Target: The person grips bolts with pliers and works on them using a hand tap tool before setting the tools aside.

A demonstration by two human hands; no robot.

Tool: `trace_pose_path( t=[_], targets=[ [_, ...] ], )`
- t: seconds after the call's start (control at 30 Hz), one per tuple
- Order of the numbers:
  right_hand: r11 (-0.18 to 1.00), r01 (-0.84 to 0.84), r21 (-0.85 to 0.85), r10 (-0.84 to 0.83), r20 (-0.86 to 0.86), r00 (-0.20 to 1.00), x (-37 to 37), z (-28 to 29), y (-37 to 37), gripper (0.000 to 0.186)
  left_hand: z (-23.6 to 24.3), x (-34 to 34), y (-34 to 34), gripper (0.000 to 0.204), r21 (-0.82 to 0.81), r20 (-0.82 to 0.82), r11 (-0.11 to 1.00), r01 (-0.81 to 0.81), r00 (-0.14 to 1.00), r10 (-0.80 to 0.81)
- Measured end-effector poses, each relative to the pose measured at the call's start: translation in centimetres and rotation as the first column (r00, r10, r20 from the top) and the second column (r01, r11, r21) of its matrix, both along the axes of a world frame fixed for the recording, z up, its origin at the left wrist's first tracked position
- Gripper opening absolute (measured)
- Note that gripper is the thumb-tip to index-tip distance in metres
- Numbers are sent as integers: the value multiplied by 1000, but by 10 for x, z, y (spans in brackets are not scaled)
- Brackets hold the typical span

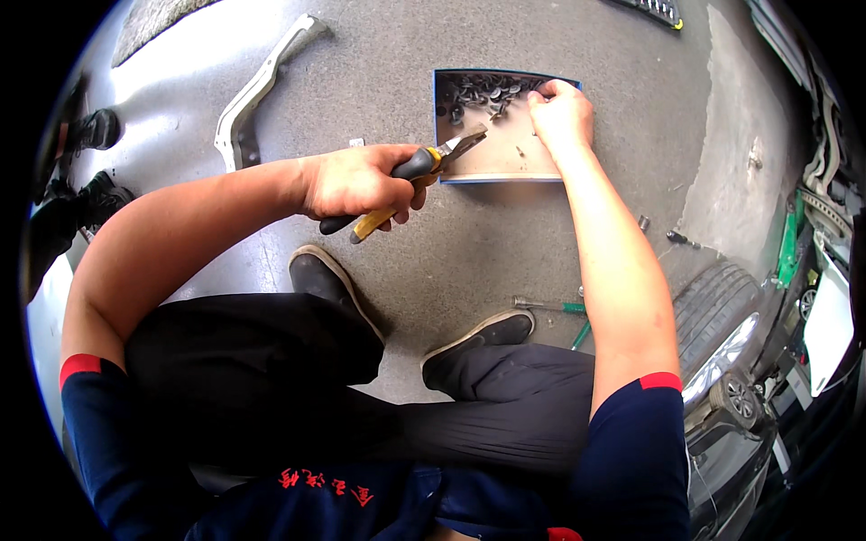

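My left hand [365, 180] is closed round pliers [424, 162] with yellow and black handles; their metal jaws point up to the right, over the left part of a shallow blue-edged box [492, 177]. Dark small plastic fasteners [478, 90] lie heaped along the box's far side. My right hand [564, 117] reaches into the box's right end, fingers curled at the heap; what they pinch, if anything, is hidden.
A pale metal bracket [266, 81] lies left of the box. Someone's dark shoes [99, 131] stand at far left. A tire [713, 316], a green jack [789, 243] and car parts line the right. Green-handled tools [568, 307] lie near my right foot.
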State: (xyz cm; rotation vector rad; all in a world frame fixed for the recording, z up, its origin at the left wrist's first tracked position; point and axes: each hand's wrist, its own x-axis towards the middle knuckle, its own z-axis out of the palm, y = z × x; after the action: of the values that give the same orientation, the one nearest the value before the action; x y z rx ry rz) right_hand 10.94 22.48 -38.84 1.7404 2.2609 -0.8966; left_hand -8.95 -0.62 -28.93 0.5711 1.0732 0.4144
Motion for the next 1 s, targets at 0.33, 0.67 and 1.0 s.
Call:
trace_pose_path(
  t=[0.33,0.67,1.0],
  targets=[
    [972,-200,-124,139,-383,913,34,25,14,21,-5,-4,-1,38,-18,45,998,-59,997,60],
    [798,-600,-58,418,-663,621,69,134,-26,10,13,3,10,52,36,298,998,-54,954,41],
    [820,-572,16,413,-709,572,80,144,-33,12,25,17,19,79,57,344,997,-44,939,21]
  ],
)
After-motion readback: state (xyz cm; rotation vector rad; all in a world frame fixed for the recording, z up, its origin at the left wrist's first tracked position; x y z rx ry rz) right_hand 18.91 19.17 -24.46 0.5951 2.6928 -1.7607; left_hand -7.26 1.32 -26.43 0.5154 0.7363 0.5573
